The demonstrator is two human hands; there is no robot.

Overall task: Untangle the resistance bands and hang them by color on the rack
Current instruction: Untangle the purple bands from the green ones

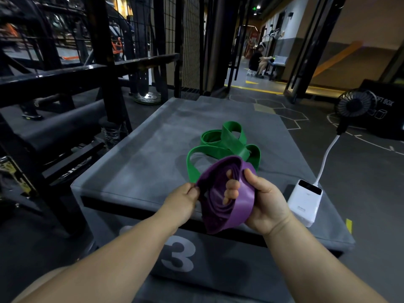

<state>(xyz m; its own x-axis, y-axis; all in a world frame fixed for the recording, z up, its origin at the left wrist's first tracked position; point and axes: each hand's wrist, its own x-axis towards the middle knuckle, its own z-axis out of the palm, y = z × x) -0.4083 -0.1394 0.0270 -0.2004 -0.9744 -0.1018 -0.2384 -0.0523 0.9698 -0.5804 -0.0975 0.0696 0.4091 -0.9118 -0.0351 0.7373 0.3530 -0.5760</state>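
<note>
Purple band (pixel 227 197) was coiled in several loops, held in both hands over the near edge of the grey padded box (pixel 142 154). Right hand (pixel 266 204) gripped the coil's right side: fingers curled in through the middle, thumb on the outer face. Left hand (pixel 185 200) pinched the coil's left rim between thumb and fingertips. Both forearms were bare, reaching in from the bottom, wrists roughly level. Box front face showed a big "3" below the hands.

Green band (pixel 223 147) lay just behind the purple one on the box top, looped over itself in a loose tangle (couldn't tell whether the two bands touched; the purple coil covered the near green loop).

White power bank (pixel 306 202) lay at the box's right edge, just beside the right hand. White cable (pixel 328 156) ran from it up to a small black fan (pixel 354 103) on the right, in front of a black soft box (pixel 384 110) on the dark floor.

Black steel rack (pixel 65 73) filled the left side, well apart from both bands. Wire mesh panel (pixel 190 51) stood behind the box. Far back, a seated person (pixel 256 60) was at a desk in a lit corridor.
</note>
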